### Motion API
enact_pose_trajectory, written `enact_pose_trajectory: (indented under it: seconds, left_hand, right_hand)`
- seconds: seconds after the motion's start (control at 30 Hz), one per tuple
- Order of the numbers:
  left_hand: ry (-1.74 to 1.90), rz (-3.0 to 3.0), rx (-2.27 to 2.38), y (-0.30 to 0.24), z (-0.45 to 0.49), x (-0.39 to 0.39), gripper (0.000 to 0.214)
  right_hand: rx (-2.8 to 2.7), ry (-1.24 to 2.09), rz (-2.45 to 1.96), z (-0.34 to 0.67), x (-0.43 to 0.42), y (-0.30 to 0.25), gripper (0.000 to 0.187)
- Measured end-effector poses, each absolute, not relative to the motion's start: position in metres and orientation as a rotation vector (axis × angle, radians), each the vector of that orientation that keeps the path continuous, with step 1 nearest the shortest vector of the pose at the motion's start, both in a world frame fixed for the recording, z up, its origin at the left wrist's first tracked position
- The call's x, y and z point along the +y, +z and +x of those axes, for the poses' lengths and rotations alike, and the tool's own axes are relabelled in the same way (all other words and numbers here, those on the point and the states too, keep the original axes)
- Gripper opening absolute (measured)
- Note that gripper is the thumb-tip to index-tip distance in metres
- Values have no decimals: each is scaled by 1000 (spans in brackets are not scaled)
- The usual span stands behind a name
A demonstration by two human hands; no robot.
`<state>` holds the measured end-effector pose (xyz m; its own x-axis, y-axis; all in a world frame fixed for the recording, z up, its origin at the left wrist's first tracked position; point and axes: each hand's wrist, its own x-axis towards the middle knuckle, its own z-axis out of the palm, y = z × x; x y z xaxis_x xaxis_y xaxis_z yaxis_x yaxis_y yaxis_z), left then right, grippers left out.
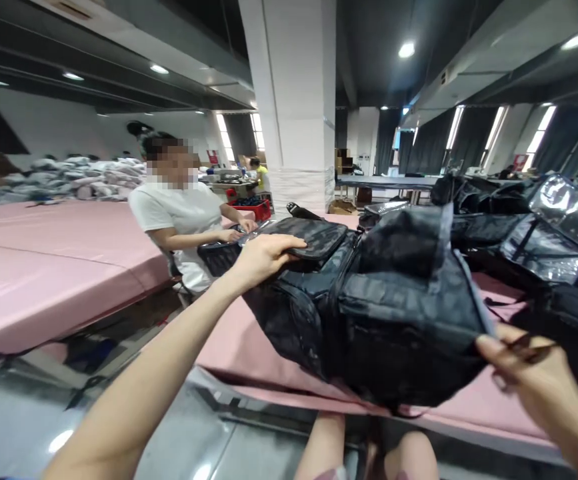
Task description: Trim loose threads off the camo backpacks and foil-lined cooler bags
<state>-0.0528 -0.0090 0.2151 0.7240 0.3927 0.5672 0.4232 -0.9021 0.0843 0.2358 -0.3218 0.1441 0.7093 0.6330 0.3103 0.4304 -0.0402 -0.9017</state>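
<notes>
A black and dark grey patterned bag [409, 300] lies across the pink-covered table in front of me, its flap [313, 237] at the upper left. My left hand [269, 257] is closed on the edge of that flap, fingers on top. At the bag's right corner, my right hand [529, 373] pinches the light-edged rim between thumb and fingers. A small dark looped object [526, 348] sits against the right hand's fingers; blur keeps me from telling its kind. The underside of the bag is hidden.
More black bags with silver linings [569, 213] are heaped on the right. Across the table a person in a white shirt [179, 213] handles a dark piece. Another pink table [43, 253] stands left, with a pile of wrapped bundles [89, 180] behind. A white pillar [299, 100] rises ahead.
</notes>
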Motion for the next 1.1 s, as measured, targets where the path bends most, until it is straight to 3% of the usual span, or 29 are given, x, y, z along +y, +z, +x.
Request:
enact_pose_trajectory:
  seconds: [0.13, 0.3, 0.4, 0.47, 0.6, 0.73, 0.83, 0.9, 1.0, 1.1]
  left_hand:
    - [-658, -2915, -729, 172, -19, -3, 42]
    - [-579, -2977, -595, 176, -11, -29, 36]
    - [-758, -2983, -486, 184, 2, -81, 23]
    - [-823, -2984, -435, 177, 20, -118, 26]
    - [-776, -3059, -458, 156, 58, -161, 27]
    - [-604, -3367, 48, 167, 82, -172, 18]
    - [-623, -3271, 393, 191, 105, -173, 16]
    - [-564, -3078, 389, 201, 119, -168, 17]
    - [-330, -2896, 126, 197, 123, -154, 41]
    - [-167, -2848, -149, 178, 104, -144, 49]
  right_hand:
    - [-740, 495, -1671, 210, -332, 68, 52]
    - [-998, 488, -1648, 211, -328, 60, 42]
    - [-1059, 295, -1680, 223, -328, 69, 37]
    - [-1037, 44, -1735, 230, -329, 74, 37]
    - [-1022, -243, -1867, 241, -330, 84, 50]
    - [-927, -29, -1775, 244, -322, 91, 53]
    - [-736, 187, -1564, 239, -304, 94, 61]
    - [-637, 305, -1463, 232, -292, 93, 63]
    - [-555, 348, -1358, 220, -279, 87, 55]
    - [-580, 381, -1299, 208, -275, 75, 49]
